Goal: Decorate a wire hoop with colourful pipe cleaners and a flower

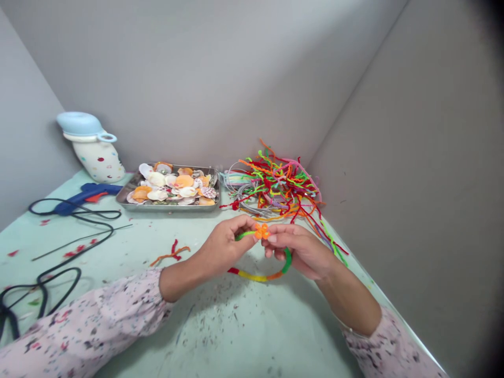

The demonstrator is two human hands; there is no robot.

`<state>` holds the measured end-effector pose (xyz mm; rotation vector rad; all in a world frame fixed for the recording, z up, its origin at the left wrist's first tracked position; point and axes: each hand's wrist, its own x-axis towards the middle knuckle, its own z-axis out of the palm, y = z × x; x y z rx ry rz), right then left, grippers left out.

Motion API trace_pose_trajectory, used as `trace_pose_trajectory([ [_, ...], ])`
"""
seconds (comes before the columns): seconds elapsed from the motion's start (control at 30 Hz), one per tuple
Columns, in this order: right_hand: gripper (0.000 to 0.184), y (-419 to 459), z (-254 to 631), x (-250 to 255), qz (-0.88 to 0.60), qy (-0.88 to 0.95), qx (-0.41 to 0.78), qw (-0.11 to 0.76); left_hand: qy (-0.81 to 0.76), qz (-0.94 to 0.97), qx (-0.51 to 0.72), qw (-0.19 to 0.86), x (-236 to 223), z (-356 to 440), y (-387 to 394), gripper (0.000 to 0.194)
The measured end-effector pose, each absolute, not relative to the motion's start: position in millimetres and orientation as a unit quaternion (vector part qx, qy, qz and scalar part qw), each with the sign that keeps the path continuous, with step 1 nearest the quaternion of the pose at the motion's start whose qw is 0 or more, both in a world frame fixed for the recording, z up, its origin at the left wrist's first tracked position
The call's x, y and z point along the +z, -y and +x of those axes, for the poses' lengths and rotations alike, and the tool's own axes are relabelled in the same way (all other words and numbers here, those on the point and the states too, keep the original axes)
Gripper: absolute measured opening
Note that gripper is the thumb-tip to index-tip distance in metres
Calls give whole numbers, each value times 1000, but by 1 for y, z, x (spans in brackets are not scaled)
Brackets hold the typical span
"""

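Between my two hands hangs a ring wrapped in fuzzy coloured sections (252,277), red, yellow, orange and green. An orange pipe-cleaner flower (262,231) sits at its far side. My left hand (229,242) is closed, thumb and fingers pinching the bright green part of the ring beside the flower. My right hand (303,249) is closed too, its thumb and forefinger pinching the flower's right edge. The ring's dark green side passes by my right fingers. Part of the ring is hidden behind my hands.
A metal tray (169,208) of seashells stands at the back, beside a heap of pipe cleaners (281,181). To the left are a blue glue gun (81,197), its black cord (106,233) and a white bottle (98,157). Pipe-cleaner scraps (171,254) lie near my left wrist.
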<state>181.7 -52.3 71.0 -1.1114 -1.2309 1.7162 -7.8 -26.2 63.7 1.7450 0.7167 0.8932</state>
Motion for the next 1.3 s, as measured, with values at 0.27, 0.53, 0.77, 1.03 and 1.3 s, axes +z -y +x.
trace_pose_trajectory([
  [0.27,17,52,182,71,-462,483,641,379,-294,708,360,532,62,-9,28,13],
  [0.53,13,52,185,70,-472,518,610,369,-298,687,337,570,62,-8,29,10],
  [0.77,14,51,191,70,-472,578,569,346,-326,649,312,612,60,-6,31,9],
  [1.03,11,53,185,77,-483,606,526,350,-324,608,315,653,57,-4,30,8],
  [1.3,14,48,189,70,-511,590,531,329,-366,606,324,628,55,-2,30,14],
])
